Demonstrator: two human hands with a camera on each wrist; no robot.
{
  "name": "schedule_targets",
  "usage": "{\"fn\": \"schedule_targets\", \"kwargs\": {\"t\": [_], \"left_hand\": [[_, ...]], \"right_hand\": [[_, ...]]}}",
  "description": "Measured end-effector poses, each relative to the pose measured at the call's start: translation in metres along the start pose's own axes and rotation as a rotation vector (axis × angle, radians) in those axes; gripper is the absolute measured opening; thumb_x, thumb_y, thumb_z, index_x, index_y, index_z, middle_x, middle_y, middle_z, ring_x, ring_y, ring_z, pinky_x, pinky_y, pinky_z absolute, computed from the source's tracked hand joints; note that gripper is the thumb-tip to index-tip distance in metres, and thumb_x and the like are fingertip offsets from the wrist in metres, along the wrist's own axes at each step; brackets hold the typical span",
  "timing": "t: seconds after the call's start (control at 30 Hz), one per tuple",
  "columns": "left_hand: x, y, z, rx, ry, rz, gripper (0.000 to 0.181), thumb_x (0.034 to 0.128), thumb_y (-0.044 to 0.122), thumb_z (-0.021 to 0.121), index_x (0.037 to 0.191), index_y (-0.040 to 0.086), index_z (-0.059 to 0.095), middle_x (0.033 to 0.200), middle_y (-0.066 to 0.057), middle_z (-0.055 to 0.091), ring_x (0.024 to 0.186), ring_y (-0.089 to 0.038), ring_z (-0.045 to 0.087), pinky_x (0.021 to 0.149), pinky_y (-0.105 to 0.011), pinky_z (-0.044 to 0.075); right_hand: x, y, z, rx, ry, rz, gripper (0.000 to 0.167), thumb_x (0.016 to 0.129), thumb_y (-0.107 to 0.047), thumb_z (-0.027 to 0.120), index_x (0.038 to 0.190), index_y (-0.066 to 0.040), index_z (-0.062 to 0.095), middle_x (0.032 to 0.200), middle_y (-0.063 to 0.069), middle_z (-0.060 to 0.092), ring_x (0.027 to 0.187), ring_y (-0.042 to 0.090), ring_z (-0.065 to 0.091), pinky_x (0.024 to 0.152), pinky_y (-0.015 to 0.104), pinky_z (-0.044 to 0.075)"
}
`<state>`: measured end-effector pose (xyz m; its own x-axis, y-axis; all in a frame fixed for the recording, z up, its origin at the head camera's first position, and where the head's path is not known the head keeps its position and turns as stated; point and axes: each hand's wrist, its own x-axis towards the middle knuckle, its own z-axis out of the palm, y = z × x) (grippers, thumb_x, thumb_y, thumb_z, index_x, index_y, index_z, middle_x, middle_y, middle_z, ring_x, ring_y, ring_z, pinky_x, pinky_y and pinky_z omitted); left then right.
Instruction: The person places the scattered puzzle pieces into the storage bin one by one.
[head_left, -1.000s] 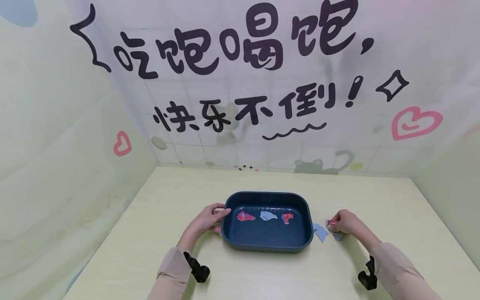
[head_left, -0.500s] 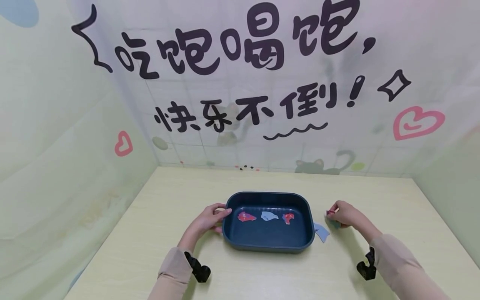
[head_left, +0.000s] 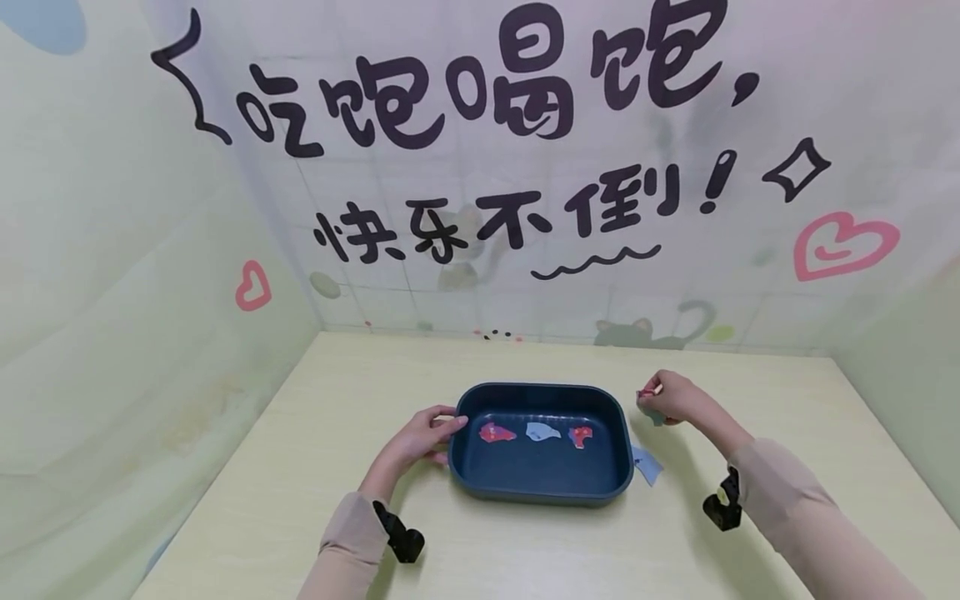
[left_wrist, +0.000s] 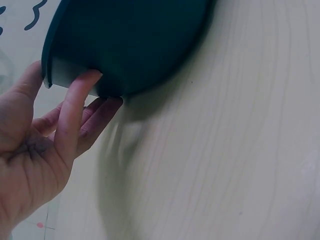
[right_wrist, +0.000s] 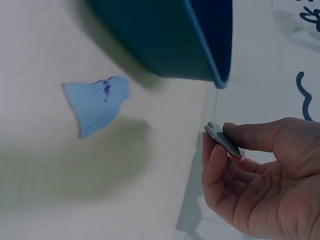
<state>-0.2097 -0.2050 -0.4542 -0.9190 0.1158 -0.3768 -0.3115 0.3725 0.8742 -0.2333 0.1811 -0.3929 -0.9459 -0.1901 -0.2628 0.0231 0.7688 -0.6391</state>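
Right hand (head_left: 673,396): thumb and fingers pinch a thin held piece (right_wrist: 222,139). Pink and pale green-blue show on it; can't tell if it's 1 piece or 2 stacked.

Delta over last 1 s: that hand went from the tabletop to up beside the tray's far right corner, held piece along with it. So it's off the table, outside the rim, not in the tray yet.

Left hand (head_left: 422,437): no change, grips the tray (head_left: 540,477) at its left end. Tray looks stationary.

In tray: 3 flat pieces, apart, in a row toward the far side: red-purple piece (head_left: 497,432), pale blue piece (head_left: 542,431), red piece (head_left: 581,437). No change there. My read: 3 in, at least 1 in transit, 1 outside.

That 1 is the light blue piece (right_wrist: 97,102), flat on the table (head_left: 375,367), just beside the tray's right end, untouched.

Beyond: cloth backdrop (head_left: 450,304) with black lettering.
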Motion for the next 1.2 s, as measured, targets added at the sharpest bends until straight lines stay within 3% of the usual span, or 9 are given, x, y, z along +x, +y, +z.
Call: {"fn": "schedule_targets", "kwargs": {"t": [0.3, 0.6, 0.87, 1.2], "left_hand": [[0.000, -0.002, 0.000, -0.003, -0.013, 0.008, 0.058, 0.0853, 0.042, 0.060, 0.128, 0.006, 0.046, 0.112, -0.014, 0.062, 0.089, -0.018, 0.064, 0.053, -0.027, 0.054], [0.001, -0.002, 0.000, 0.005, -0.010, 0.007, 0.059, 0.0851, 0.042, 0.061, 0.129, 0.006, 0.045, 0.114, -0.014, 0.061, 0.089, -0.017, 0.063, 0.052, -0.027, 0.053], [0.003, -0.002, 0.000, -0.014, -0.011, -0.007, 0.059, 0.0842, 0.043, 0.061, 0.128, 0.007, 0.047, 0.111, -0.013, 0.063, 0.088, -0.017, 0.063, 0.055, -0.027, 0.055], [0.000, -0.001, 0.001, -0.023, -0.008, -0.013, 0.057, 0.0854, 0.041, 0.061, 0.128, 0.007, 0.046, 0.113, -0.014, 0.062, 0.089, -0.018, 0.063, 0.056, -0.027, 0.055]], "right_hand": [[0.008, -0.034, 0.005, -0.032, -0.001, -0.105, 0.016, 0.088, -0.010, 0.058, 0.093, 0.005, 0.054, 0.075, 0.013, 0.060, 0.059, 0.013, 0.052, 0.049, 0.023, 0.046], [0.019, -0.059, 0.021, -0.134, -0.007, -0.273, 0.011, 0.083, -0.008, 0.064, 0.088, 0.001, 0.062, 0.071, 0.010, 0.062, 0.061, 0.012, 0.051, 0.053, 0.022, 0.042], [0.027, -0.077, 0.034, -0.170, -0.044, -0.294, 0.009, 0.083, -0.010, 0.065, 0.088, -0.002, 0.065, 0.083, 0.013, 0.064, 0.068, 0.016, 0.056, 0.059, 0.025, 0.045], [0.034, -0.087, 0.055, -0.164, -0.076, -0.298, 0.006, 0.082, -0.009, 0.066, 0.084, -0.004, 0.066, 0.081, 0.010, 0.064, 0.067, 0.014, 0.052, 0.060, 0.023, 0.044]]}}
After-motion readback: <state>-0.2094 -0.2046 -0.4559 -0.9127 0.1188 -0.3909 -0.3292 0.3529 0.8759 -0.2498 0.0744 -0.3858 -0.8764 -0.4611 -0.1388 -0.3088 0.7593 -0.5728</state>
